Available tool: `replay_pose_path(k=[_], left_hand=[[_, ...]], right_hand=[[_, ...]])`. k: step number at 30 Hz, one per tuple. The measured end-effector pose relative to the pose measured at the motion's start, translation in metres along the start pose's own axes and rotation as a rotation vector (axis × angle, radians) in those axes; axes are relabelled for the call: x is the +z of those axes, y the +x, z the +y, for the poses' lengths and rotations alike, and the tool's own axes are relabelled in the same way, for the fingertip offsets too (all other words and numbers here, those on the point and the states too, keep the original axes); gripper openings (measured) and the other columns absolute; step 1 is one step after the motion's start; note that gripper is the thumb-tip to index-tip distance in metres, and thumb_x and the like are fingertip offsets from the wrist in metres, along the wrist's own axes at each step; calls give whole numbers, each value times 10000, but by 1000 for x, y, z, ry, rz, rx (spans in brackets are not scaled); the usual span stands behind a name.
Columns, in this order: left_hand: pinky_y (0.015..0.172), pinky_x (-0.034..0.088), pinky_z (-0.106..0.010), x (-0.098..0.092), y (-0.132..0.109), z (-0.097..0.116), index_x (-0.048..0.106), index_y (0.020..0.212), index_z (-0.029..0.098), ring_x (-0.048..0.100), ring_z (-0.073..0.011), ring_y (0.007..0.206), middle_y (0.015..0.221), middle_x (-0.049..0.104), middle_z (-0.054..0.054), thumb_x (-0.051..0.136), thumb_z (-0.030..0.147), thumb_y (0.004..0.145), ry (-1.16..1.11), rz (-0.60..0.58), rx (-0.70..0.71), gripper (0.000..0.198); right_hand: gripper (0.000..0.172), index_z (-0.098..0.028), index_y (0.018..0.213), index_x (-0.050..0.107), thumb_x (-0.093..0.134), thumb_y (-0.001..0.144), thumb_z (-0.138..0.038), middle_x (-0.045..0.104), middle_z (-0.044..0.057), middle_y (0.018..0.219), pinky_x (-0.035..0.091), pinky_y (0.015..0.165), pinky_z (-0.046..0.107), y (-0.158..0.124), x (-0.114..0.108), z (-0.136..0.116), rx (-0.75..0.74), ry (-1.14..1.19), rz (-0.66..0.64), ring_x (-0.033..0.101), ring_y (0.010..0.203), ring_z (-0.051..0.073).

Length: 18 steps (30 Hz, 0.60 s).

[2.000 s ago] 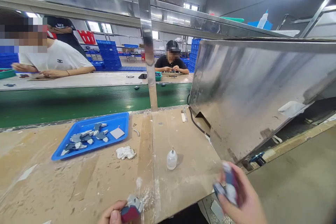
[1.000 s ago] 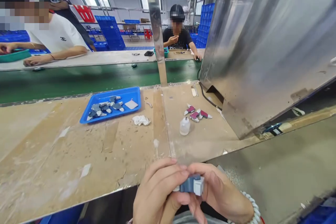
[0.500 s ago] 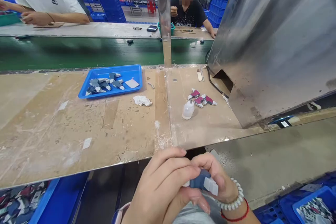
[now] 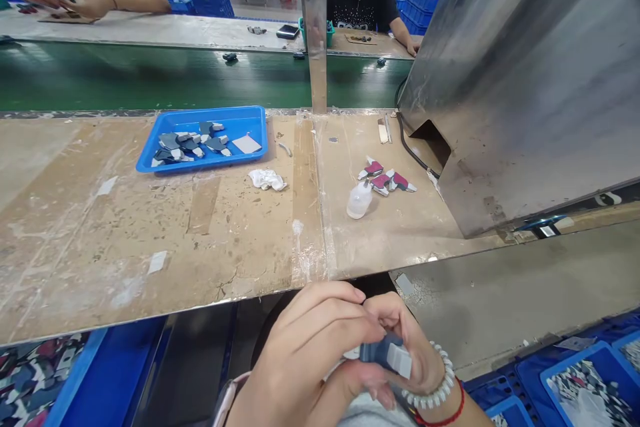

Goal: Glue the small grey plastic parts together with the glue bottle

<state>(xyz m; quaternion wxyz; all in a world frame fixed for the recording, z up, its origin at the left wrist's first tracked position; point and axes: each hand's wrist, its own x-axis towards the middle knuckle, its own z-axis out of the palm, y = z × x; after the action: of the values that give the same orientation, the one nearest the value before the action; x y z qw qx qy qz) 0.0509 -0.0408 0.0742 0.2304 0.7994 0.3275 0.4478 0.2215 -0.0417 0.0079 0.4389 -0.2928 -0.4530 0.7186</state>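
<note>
A small dark blue and white piece (image 4: 383, 353) is held between my two hands, below the table's front edge. My left hand (image 4: 305, 353) wraps its fingers over the piece from the left. On the other side, my right hand (image 4: 415, 340), with a coiled bracelet and a red string at the wrist, grips it too. On the table (image 4: 250, 233) above them stand a white translucent bottle (image 4: 359, 200) and several maroon and white pieces (image 4: 383, 180). A blue tray (image 4: 200, 165) holds several dark blue and white pieces and a pale card.
A crumpled white tissue (image 4: 267, 179) lies near the tray. A metal housing (image 4: 530, 100) rises at the right, a post (image 4: 313, 33) at centre. Beyond runs a green conveyor (image 4: 150, 80), with two people behind it. Bins of pieces (image 4: 40, 373) sit low at left and right.
The view has tilted down slightly, so the table sits higher. Both hands keep hold of the piece, which has turned slightly. Small parts on the conveyor have shifted left, and the left person's hands have moved.
</note>
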Motion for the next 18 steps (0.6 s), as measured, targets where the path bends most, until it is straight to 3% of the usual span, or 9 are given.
replay_pose_path(k=[4,8,14,18], left_hand=[[998,532,-252,-1,4,1,684,1058,161,665,-154,1040,962,767,-27,618,415,971,-103,-68,25,276],[939,546,-299,2,5,3,682,1064,156,695,-181,1026,965,771,-52,579,418,995,-155,-83,11,289],[883,545,-336,3,6,7,689,1000,165,729,-210,970,900,774,-65,591,425,985,-185,-121,-36,278],[863,557,-334,6,7,7,690,973,153,728,-211,925,865,761,-80,582,432,986,-231,-73,-63,299]], right_hand=[[563,-208,648,557,928,456,-587,467,-23,625,394,536,250,5,10,-9,44,79,-60,382,603,131],[630,-213,624,532,924,399,-652,423,-35,605,329,501,255,11,17,-14,84,151,-129,345,579,123],[727,-209,544,353,867,481,-721,263,-80,562,234,463,250,13,18,-16,26,215,-219,265,525,83],[700,-214,592,348,839,569,-712,299,-68,619,250,491,250,15,21,-20,5,232,-183,253,540,82]])
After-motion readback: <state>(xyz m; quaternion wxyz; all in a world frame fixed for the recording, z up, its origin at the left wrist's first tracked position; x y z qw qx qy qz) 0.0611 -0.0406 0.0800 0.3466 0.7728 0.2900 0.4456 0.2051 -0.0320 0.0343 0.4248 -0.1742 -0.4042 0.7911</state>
